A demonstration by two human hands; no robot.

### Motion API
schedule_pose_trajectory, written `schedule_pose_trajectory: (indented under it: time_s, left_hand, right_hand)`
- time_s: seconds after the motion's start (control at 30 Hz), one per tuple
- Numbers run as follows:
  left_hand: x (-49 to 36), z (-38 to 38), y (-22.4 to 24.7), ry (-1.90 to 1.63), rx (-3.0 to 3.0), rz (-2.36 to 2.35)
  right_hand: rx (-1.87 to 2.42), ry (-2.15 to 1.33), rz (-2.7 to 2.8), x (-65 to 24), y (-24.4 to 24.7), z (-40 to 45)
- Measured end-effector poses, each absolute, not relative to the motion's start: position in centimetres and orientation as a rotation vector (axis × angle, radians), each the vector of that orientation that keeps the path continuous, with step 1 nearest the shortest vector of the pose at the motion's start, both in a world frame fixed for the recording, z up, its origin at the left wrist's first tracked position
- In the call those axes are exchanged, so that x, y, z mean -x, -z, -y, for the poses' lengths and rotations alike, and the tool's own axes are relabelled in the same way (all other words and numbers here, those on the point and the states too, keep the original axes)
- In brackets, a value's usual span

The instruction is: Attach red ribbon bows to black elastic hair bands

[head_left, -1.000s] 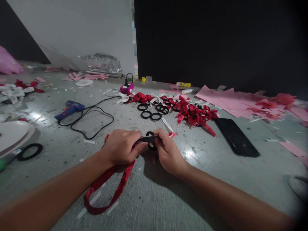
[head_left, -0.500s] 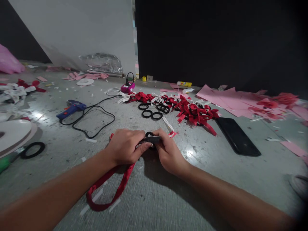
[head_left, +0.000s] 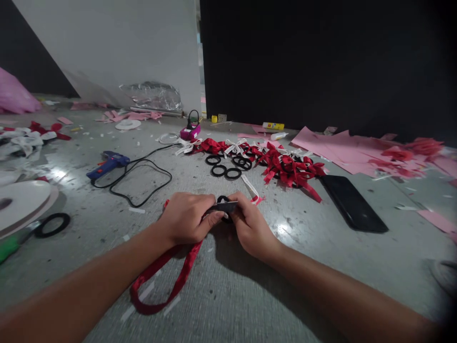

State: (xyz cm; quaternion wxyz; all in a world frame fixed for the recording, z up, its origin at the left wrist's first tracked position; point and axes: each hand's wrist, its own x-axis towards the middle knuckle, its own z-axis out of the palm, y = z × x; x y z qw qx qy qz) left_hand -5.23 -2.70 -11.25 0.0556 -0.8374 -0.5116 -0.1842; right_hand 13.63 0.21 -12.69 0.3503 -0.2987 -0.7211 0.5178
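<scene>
So, at the left edge a white spool lies beside a green-handled tool, with a loose black ring just to its right. Next comes a blue glue gun on its side, its cord looping rightward. A red ribbon hangs in a loop beneath the left hand — that hand pinches a dark flat strip between thumb and forefinger. Directly between the two hands sits the gripped black ring, with the strip crossing in front of it. The right hand is curled closed, pinching the ring's right edge; its thumb is mostly hidden. Beyond — a row of red and white bows, then a black phone lying flat, and pink sheets farther right.
</scene>
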Motion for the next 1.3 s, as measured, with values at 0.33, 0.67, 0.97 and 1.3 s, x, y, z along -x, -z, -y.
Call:
schedule_pose_trajectory:
  time_s: [0.33, 0.67, 0.97, 1.3]
  left_hand:
    - [6.9, 2.5, 10.7, 0.684, 2.434, 1.733]
    - [4.9, 3.7, 11.3, 0.858, 2.437, 1.685]
    - [5.2, 3.4, 11.5, 0.968, 2.561, 1.563]
    - [5.2, 3.2, 11.6, 0.917, 2.537, 1.81]
  right_hand:
    - [0.762, -1.4, 1.839, -13.5, 13.5, 0.0]
    - [0.835, -1.477, 1.693, -13.0, 13.6, -0.2]
    - [0.831, -1.336, 1.821, -13.3, 13.5, -0.1]
    - [0.775, -1.515, 1.697, -13.1, 13.7, -0.3]
